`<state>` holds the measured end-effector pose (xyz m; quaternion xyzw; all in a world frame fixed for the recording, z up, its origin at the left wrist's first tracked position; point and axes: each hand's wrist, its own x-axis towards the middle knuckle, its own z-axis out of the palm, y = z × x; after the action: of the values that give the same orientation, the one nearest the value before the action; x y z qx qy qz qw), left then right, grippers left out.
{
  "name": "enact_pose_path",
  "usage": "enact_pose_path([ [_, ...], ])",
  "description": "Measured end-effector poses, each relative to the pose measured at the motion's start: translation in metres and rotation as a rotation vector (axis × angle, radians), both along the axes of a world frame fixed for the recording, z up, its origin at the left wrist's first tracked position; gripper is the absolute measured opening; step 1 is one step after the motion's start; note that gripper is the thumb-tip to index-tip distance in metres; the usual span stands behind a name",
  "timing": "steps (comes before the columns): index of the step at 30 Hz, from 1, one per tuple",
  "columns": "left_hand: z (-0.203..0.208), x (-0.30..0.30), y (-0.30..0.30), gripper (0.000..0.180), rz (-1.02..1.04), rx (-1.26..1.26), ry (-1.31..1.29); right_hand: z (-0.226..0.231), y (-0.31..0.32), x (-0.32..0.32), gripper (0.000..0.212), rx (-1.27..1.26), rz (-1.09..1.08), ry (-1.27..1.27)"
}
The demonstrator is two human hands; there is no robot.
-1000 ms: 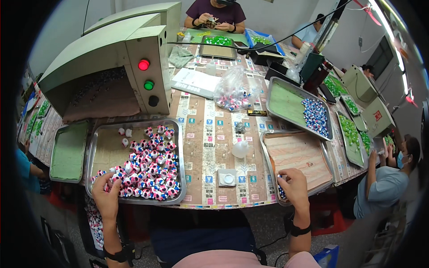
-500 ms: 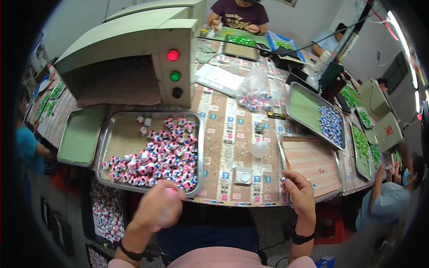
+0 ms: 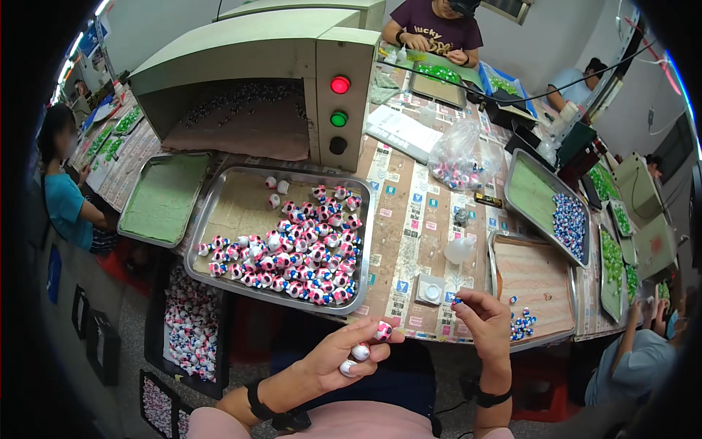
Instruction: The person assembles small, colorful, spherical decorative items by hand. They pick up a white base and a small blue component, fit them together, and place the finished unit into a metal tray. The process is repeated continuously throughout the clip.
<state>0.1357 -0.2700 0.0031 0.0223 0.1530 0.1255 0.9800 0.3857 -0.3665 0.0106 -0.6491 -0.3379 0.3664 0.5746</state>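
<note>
My left hand (image 3: 338,357) is closed around several small toy heads, in front of the large metal tray. A pink-and-white head (image 3: 384,331) sits at its fingertips, and a white one (image 3: 360,352) shows between the fingers. My right hand (image 3: 485,322) pinches a tiny blue-and-red piece (image 3: 457,301), a short way right of the left hand and apart from it. Below that hand, several small blue, white and red pieces (image 3: 522,325) lie at the near edge of the cloth-lined tray (image 3: 534,274). The large tray (image 3: 230,205) at left carries many pink, white and blue figures (image 3: 307,252).
A beige tunnel machine (image 3: 340,139) with red and green lights stands behind the large tray. A green-lined tray (image 3: 164,197) lies left of it. A squeeze bottle (image 3: 459,250), a small white block (image 3: 429,290) and a plastic bag (image 3: 461,157) are mid-table. Co-workers sit around.
My left hand has moved right, from the large tray's edge toward my right hand, and the heads in it now show clearly. The view has turned left. My right hand keeps its pinch.
</note>
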Motion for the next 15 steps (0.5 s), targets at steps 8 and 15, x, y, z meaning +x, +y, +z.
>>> enact_pose_path([
  [8, 0.002, 0.0, -0.013, 0.033, 0.084, -0.121, 0.125, 0.008, 0.024, -0.015, 0.015, -0.003, -0.006, -0.58],
  [15, -0.005, -0.005, -0.016, 0.038, 0.081, -0.02, 0.105, -0.004, 0.04, -0.015, 0.013, 0.018, 0.108, -0.919],
])
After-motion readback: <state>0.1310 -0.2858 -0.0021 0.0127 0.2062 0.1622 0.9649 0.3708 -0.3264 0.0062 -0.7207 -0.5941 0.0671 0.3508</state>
